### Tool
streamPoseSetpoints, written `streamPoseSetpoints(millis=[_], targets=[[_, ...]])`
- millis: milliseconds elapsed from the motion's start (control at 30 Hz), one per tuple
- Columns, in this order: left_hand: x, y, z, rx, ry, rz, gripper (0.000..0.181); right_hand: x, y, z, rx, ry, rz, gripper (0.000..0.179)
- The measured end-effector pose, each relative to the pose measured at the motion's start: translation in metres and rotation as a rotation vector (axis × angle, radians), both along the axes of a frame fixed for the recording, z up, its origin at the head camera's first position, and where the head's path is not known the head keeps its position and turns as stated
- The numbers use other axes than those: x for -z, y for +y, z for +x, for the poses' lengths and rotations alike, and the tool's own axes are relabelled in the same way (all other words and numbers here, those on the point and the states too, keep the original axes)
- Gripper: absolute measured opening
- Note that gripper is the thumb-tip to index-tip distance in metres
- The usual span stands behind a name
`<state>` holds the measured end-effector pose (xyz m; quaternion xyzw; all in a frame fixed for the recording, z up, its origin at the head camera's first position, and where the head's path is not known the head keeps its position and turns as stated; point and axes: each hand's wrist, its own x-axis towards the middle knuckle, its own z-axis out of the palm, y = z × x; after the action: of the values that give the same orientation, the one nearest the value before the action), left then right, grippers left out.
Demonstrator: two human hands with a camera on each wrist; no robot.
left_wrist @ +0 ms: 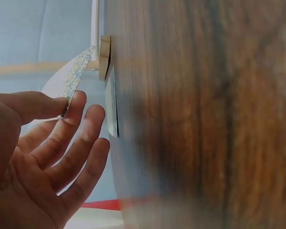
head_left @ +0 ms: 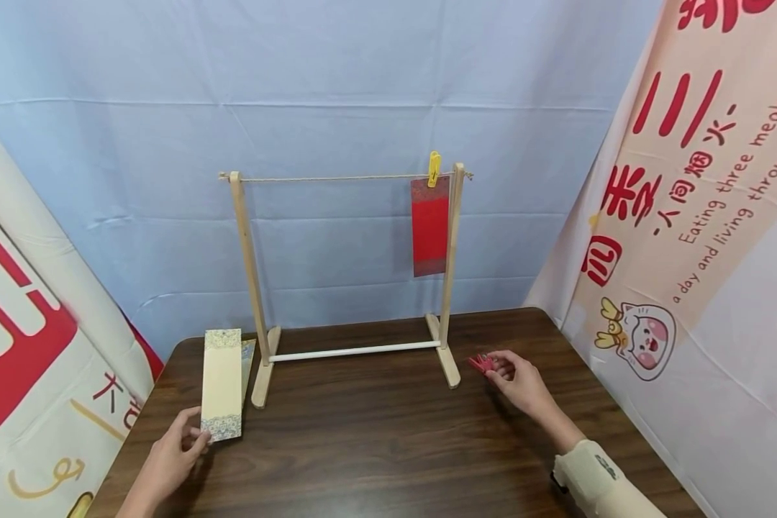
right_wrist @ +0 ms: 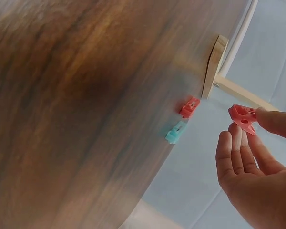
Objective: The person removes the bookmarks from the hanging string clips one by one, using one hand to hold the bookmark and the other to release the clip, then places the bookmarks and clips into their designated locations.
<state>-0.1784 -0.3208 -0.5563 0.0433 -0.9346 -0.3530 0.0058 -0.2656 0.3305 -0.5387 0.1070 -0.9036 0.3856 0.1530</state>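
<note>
My left hand (head_left: 171, 457) pinches the lower left corner of a cream paper card (head_left: 223, 378) with blue patterned ends, between thumb and index finger; its other fingers are loosely spread. The card is raised off the table. Behind it, another patterned card (head_left: 247, 360) lies mostly hidden. At the right, my right hand (head_left: 523, 381) holds a red clothespin (right_wrist: 243, 117) between thumb and fingers, above the table. Past that hand, a second red clothespin (right_wrist: 189, 108) and a teal clothespin (right_wrist: 175, 132) lie on the tabletop.
A wooden rack (head_left: 249, 266) stands at the back of the table (head_left: 362, 439), with a string (head_left: 337, 178) across its top and a white bar (head_left: 356, 352) low down. From the string's right end hangs a red card (head_left: 430, 230) under a yellow clothespin (head_left: 434, 170).
</note>
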Motion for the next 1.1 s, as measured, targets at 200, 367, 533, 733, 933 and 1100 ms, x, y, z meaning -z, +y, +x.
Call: streamPoseSetpoints(millis=[200,367,533,733,933,1100], targets=[[0.0017,-0.0039,-0.0014,0.004,0.005,0.007,0.053,0.0005,0.0023,0.0001,0.013,-0.035,0.005,0.032],[0.0047,-0.0056,-0.0023,-0.003,-0.005,0.013,0.052,0.0018,0.0035,0.0007,0.021,-0.076,0.021,0.031],[0.0057,-0.0082,-0.0041,-0.004,-0.033,0.005,0.054,0.0032,0.0043,0.0003,0.024,-0.103,0.034,0.03],[0.0036,-0.0098,-0.0067,0.0,-0.038,0.004,0.054,0.0025,0.0053,-0.0019,0.046,-0.132,0.047,0.031],[0.0018,-0.0097,-0.0071,0.01,-0.03,0.012,0.053,0.0058,0.008,-0.0023,0.049,-0.2,0.081,0.034],[0.0014,-0.0103,-0.0072,0.022,-0.031,0.004,0.051,0.0076,0.0093,-0.0014,0.05,-0.22,0.111,0.035]])
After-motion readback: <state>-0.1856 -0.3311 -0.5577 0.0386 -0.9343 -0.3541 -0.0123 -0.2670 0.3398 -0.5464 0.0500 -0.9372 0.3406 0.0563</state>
